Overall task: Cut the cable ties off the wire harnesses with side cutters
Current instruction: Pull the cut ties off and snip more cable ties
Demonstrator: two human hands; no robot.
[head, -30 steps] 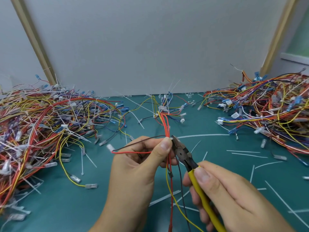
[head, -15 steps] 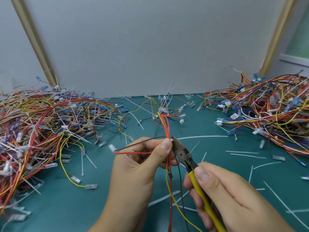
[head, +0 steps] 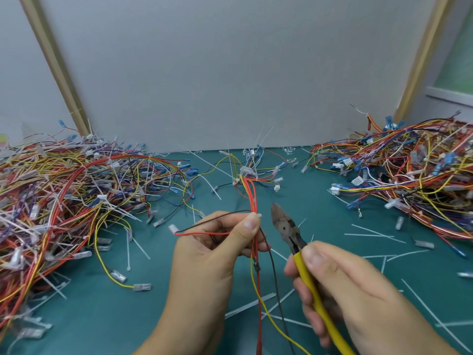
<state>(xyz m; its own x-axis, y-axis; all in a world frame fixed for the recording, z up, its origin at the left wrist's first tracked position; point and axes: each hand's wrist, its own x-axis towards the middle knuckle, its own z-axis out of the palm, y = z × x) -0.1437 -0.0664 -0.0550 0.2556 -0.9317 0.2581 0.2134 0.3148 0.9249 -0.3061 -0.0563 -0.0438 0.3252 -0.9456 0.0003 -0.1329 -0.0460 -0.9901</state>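
Harness (head: 252, 198) wires stand pinched in the left hand (head: 212, 254), a white cable tie (head: 259, 215) at the thumb tip. The right hand (head: 345, 285) grips the side cutters (head: 289, 231) just beside it (not touching); next, seemingly, the tips must catch only the tie, sparing wires.

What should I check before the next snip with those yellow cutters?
1. The left hand grips the wire harness: ok.
2. The right hand holds the side cutters: ok.
3. Cutter tips on the cable tie: not ok, they sit apart, to its right.
4. The thumb away from the tie: not ok, it is right beside it.
5. Tie already cut through: cannot tell, too small.
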